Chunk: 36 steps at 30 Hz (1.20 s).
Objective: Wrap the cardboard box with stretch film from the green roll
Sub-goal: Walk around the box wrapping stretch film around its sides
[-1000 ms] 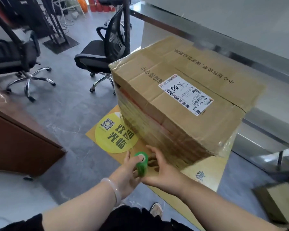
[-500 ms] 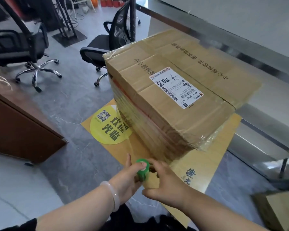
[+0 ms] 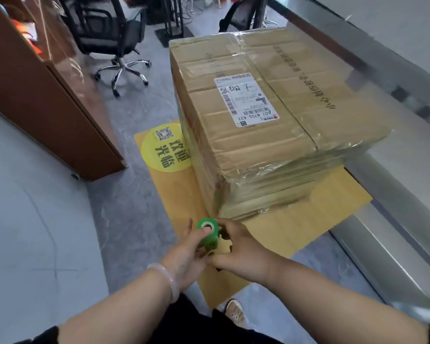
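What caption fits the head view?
Left hand and right hand grip the green roll near the film-covered cardboard box on a yellow mat.

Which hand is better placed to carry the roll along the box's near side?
Probably the right hand: it grips the green roll nearest the cardboard box, whose near face runs rightward. The left hand grips the outer side.

Both forearms bare, reaching forward and converging low at centre. My left hand [image 3: 186, 254] grips green roll [image 3: 208, 234], thumb on its upper end. My right hand [image 3: 243, 252] holds it from the right, fingers curled.
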Motion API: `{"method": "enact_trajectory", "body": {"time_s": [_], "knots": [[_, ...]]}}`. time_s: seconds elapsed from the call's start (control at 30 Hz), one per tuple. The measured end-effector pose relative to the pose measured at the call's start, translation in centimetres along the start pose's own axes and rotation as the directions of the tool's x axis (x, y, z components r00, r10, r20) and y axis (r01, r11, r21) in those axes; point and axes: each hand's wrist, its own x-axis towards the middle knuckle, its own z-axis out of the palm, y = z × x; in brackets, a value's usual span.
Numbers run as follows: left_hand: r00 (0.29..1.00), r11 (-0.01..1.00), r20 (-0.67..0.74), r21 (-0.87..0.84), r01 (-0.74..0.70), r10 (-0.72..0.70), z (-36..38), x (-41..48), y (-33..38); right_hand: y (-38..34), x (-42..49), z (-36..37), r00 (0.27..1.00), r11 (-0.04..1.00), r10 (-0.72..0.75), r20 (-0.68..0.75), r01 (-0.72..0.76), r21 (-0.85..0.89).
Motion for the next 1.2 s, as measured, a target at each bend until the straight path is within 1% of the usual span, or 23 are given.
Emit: {"method": "enact_trajectory", "body": {"time_s": [0.07, 0.17, 0.2, 0.27, 0.37, 0.43, 0.5, 0.57, 0.6, 0.67, 0.73, 0.77, 0.8, 0.87, 0.97, 1.07, 1.2], "knots": [[0.999, 1.000, -0.045, -0.012, -0.016, 0.016, 0.4, -0.2, -0.8, 1.1, -0.3, 0.2, 0.999, 0.998, 0.041, 0.019, -0.042, 0.053], [1.000, 1.000, -0.028, 0.016, -0.007, 0.008, 1.1, -0.3, -1.6, 2.5, -0.4, 0.3, 0.996, 0.980, 0.073, 0.053, -0.081, 0.181], [1.000, 0.999, -0.023, 0.032, 0.000, 0.000, 1.4, -0.2, -1.9, 2.8, -0.6, 0.1, 0.995, 0.976, 0.083, 0.052, -0.091, 0.199], [1.000, 0.999, -0.008, 0.043, 0.013, -0.013, 1.9, -0.2, -2.4, 3.3, -1.1, -0.3, 0.996, 0.981, 0.079, 0.043, -0.085, 0.176], [1.000, 0.998, 0.011, 0.063, 0.016, -0.017, 3.0, -0.2, -3.6, 4.5, -1.9, -0.9, 0.998, 0.996, 0.057, -0.026, -0.054, 0.073], [1.000, 0.999, -0.003, 0.043, 0.018, -0.018, 3.9, -0.3, -4.5, 5.4, -2.2, -1.6, 0.997, 0.996, 0.044, -0.058, -0.039, 0.085], [0.999, 0.999, -0.033, -0.003, 0.041, -0.042, 4.9, -0.4, -5.2, 5.9, -2.5, -2.7, 0.999, 0.991, 0.044, -0.025, -0.040, 0.131], [0.997, 0.998, -0.049, -0.034, 0.050, -0.052, 6.0, -0.6, -5.5, 6.2, -2.8, -4.0, 0.999, 0.989, 0.017, 0.049, -0.024, 0.146], [0.997, 0.998, -0.049, -0.046, 0.053, -0.055, 6.5, -0.4, -5.6, 6.4, -2.7, -4.8, 0.997, 0.993, -0.001, 0.080, -0.008, 0.117], [0.997, 0.998, -0.053, -0.052, 0.046, -0.049, 8.0, -0.1, -5.9, 6.8, -2.4, -6.5, 0.991, 0.999, -0.043, 0.128, 0.044, -0.004], [0.995, 0.999, -0.100, -0.042, 0.003, -0.008, 9.6, 0.6, -6.6, 7.0, -1.8, -8.6, 0.977, 0.984, -0.097, 0.190, 0.122, -0.127], [0.992, 0.998, -0.122, -0.049, -0.024, 0.018, 10.6, 0.9, -6.9, 7.2, -1.6, -9.7, 0.968, 0.976, -0.111, 0.226, 0.149, -0.160], [0.989, 0.996, -0.144, -0.068, -0.055, 0.045, 11.7, 1.2, -7.3, 7.4, -1.3, -10.8, 0.960, 0.972, -0.109, 0.259, 0.157, -0.174], [0.971, 0.984, -0.222, -0.128, -0.125, 0.095, 14.0, 1.8, -8.3, 8.0, -0.6, -12.8, 0.947, 0.980, -0.070, 0.314, 0.124, -0.153], [0.937, 0.945, -0.320, -0.237, -0.224, 0.142, 17.2, 3.2, -9.6, 8.8, 0.2, -15.3, 0.928, 0.984, -0.034, 0.371, 0.096, -0.151], [0.909, 0.903, -0.390, -0.323, -0.281, 0.144, 19.5, 4.2, -9.9, 9.5, 0.9, -16.6, 0.921, 0.970, -0.076, 0.381, 0.157, -0.187], [0.896, 0.880, -0.424, -0.368, -0.301, 0.130, 20.8, 4.7, -10.3, 10.8, 1.8, -17.8, 0.909, 0.916, -0.149, 0.389, 0.275, -0.291]]}}
